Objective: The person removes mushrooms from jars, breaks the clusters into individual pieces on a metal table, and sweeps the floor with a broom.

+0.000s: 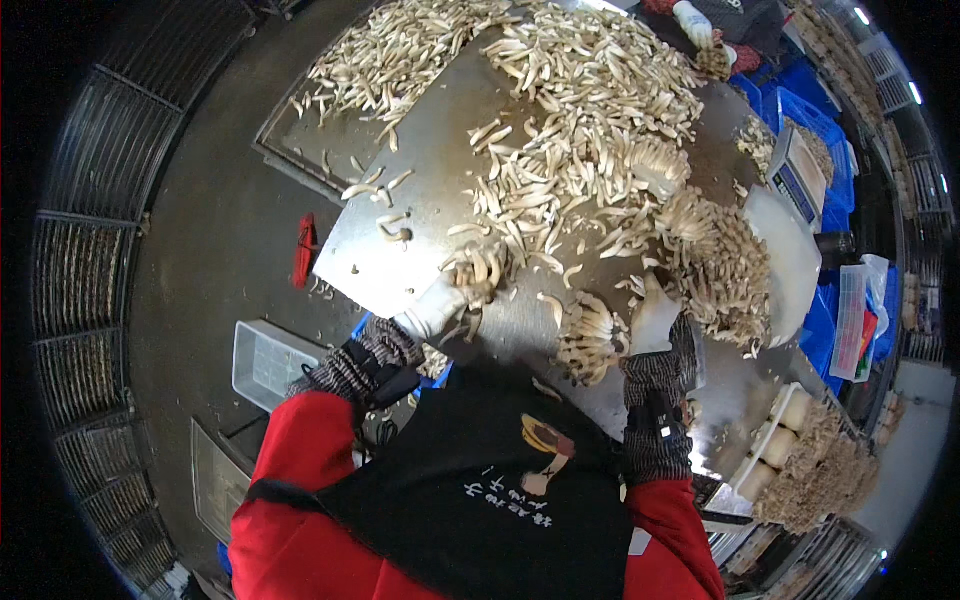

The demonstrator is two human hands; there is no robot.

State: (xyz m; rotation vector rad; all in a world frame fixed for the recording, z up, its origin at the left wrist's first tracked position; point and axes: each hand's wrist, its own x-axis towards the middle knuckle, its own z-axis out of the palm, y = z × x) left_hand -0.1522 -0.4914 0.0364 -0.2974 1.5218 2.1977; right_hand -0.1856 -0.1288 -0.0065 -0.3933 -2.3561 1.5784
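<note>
My left hand (431, 309), in a white glove, is closed around a bunch of mushrooms (478, 270) over the metal table (420, 200). Further right, my right hand (654, 318), also white-gloved, is closed at the side of a mushroom clump (590, 338) near the table's front edge. My palm hides part of its grip. Just beyond that hand lies a heap of clustered mushrooms (715, 262). Loose mushrooms (590, 90) spread in a large pile across the middle and far side of the table.
Across the table are a co-worker's gloved hands (705, 35). A scale (800, 175) and blue crates (820, 120) stand at the right. A tray of mushroom blocks (785, 430) sits at the near right. At the left, a grey bin (270, 362) rests on the floor.
</note>
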